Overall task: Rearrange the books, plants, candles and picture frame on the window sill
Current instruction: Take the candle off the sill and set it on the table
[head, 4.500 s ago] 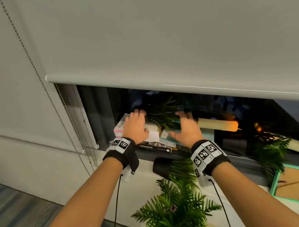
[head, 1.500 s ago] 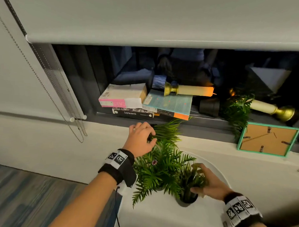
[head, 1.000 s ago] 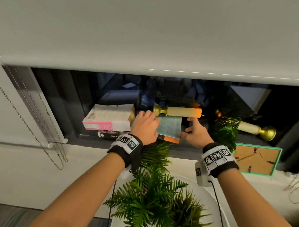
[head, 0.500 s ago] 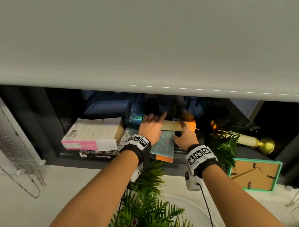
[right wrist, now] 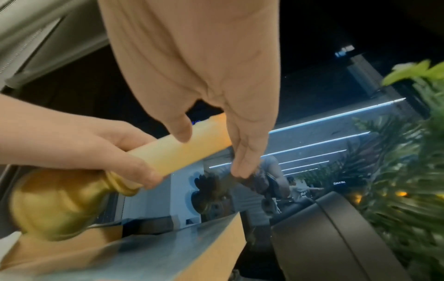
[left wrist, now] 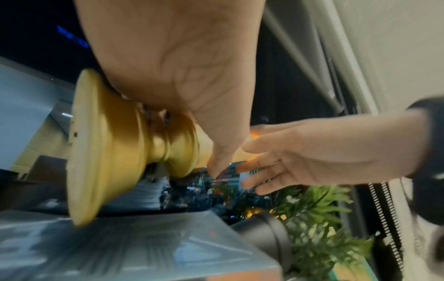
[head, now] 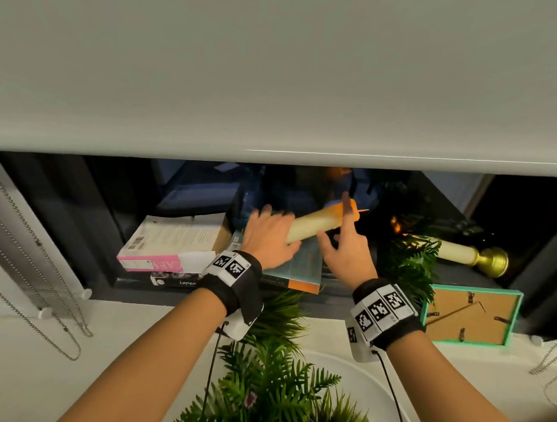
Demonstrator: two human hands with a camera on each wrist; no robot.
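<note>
My left hand (head: 279, 230) grips a cream candle (head: 315, 223) just above its gold base (left wrist: 108, 148). The candle is tilted, its orange tip up to the right, and the base rim touches the teal book (head: 300, 266). My right hand (head: 334, 223) is at the candle's upper end with straight fingers, thumb in front and fingers behind (right wrist: 240, 161). A pink-and-white book (head: 174, 238) lies on a black book (head: 175, 282) at the left. A second candle (head: 454, 250) lies on its side at the right, behind a fern (head: 409, 264). A teal picture frame (head: 470, 315) stands back outward.
The roller blind (head: 276, 83) hangs low over the sill, with bead chains (head: 27, 295) at the left. A black pot (left wrist: 269, 233) lies tipped beside the teal book. Two ferns (head: 272, 395) stand on a round white table (head: 374, 390) below my arms.
The candle lay flat on the teal book; now its tip end is raised. My left hand has closed on it near the base, and my right hand moved up toward the tip.
</note>
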